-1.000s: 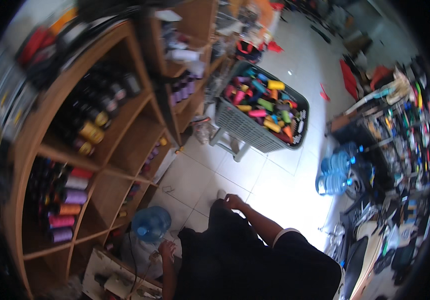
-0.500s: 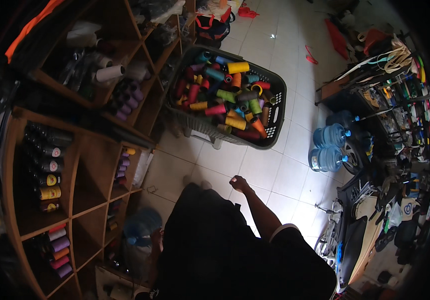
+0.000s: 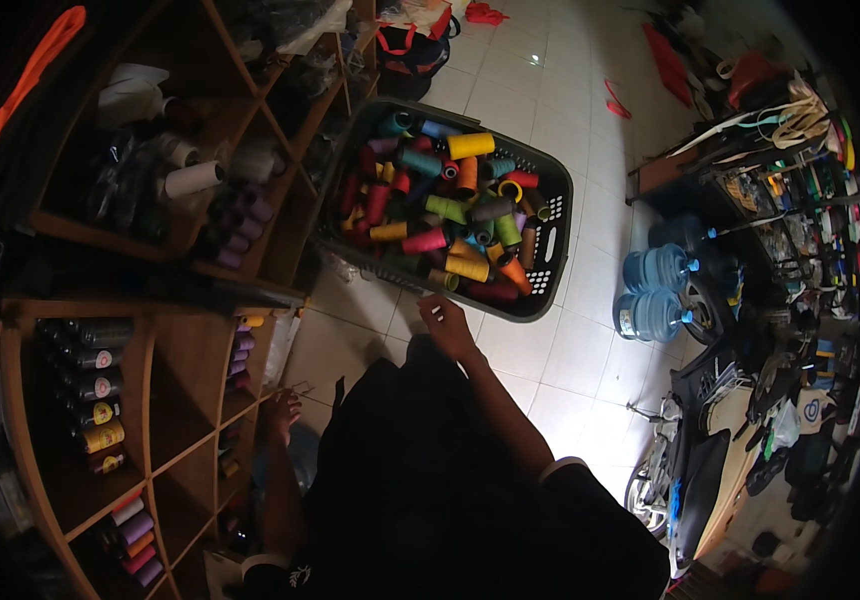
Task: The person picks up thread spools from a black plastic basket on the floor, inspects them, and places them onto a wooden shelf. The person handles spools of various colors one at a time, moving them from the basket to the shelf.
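Thread spools [image 3: 445, 208] piled inside the basket [image 3: 563, 200]. Person's hands apart: right hand [image 3: 445, 322] just by basket's near rim, can't tell if gripping; left hand [image 3: 282, 415] loosely spread, near-left of basket.

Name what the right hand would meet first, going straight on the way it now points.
Most likely, the right hand would first meet the near side of the dark basket of thread spools, though depth is unclear here.

You wear a black short-sleeved top [image 3: 590, 520] with pale sleeve edges [image 3: 562, 466] and a small white mark [image 3: 300, 577] on the left.
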Demonstrator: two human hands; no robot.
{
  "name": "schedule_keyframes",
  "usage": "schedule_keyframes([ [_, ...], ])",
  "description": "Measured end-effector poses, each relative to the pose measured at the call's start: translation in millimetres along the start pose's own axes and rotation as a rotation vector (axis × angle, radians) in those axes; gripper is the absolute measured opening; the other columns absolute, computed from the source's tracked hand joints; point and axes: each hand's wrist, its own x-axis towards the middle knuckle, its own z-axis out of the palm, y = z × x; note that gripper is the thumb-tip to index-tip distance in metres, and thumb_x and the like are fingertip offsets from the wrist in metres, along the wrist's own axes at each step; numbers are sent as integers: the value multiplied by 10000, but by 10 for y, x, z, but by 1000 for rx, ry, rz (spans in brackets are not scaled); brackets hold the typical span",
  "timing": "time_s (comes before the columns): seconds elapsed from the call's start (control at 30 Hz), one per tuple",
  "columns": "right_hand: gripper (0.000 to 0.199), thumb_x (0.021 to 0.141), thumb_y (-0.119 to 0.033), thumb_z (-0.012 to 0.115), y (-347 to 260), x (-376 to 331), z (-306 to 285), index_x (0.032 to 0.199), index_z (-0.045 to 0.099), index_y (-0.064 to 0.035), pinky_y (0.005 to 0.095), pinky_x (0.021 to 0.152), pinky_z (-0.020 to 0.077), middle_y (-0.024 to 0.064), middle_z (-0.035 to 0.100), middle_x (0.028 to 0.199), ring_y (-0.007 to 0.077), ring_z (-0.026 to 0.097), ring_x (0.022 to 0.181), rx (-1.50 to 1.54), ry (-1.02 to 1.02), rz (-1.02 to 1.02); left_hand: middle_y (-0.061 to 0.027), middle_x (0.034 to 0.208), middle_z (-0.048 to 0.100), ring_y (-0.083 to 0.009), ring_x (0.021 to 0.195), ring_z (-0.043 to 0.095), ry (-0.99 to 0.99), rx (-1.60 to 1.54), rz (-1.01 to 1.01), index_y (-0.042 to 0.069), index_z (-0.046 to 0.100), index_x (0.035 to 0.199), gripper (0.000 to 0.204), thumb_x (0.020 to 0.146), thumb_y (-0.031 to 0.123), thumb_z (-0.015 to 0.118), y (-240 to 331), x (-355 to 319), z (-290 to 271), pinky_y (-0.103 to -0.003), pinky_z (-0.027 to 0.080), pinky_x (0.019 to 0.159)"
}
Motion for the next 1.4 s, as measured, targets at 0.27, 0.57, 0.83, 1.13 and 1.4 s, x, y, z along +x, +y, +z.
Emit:
schedule_keyframes([
  [0.27,160,831,-122,605,-20,1294,-21,939,623,-6,333,672,507,151,658,864,259,648,775,-53,20,-199,-64,964,602,-158,857,587,109,-156,-253,94,542,1143,305,924,304,512,-731,-280,361,-333,459,761],
  [0.57,565,719,-191,655,-97,2576,320,1227,474,-25,473,818,499,231,653,969,417,628,901,-380,-263,-63,-152,1095,605,-279,1008,579,139,-235,-338,-7,469,1240,419,936,282,485,-2529,-836,999,-424,448,904],
  [0.83,461,717,-180,652,-132,2906,592,1139,533,-38,466,799,510,238,635,960,392,625,919,-566,-287,32,-110,1043,600,-269,949,609,283,-441,-350,48,516,1177,350,918,283,506,-1594,-1326,1703,-422,480,843],
  [1.13,293,697,-124,724,-242,2191,118,939,600,-15,438,807,458,183,498,1024,382,522,938,-419,-132,-308,-75,1008,611,-234,916,613,232,-328,-274,99,546,1129,321,903,326,528,-1315,-1086,1609,-431,482,776],
  [1.4,558,629,-97,751,-476,2899,-376,1130,510,-49,487,857,388,142,494,1117,360,453,1047,-693,172,-341,-69,1000,613,-216,875,616,263,-266,-309,107,552,1122,297,895,296,530,-879,-940,1468,-420,485,767],
])
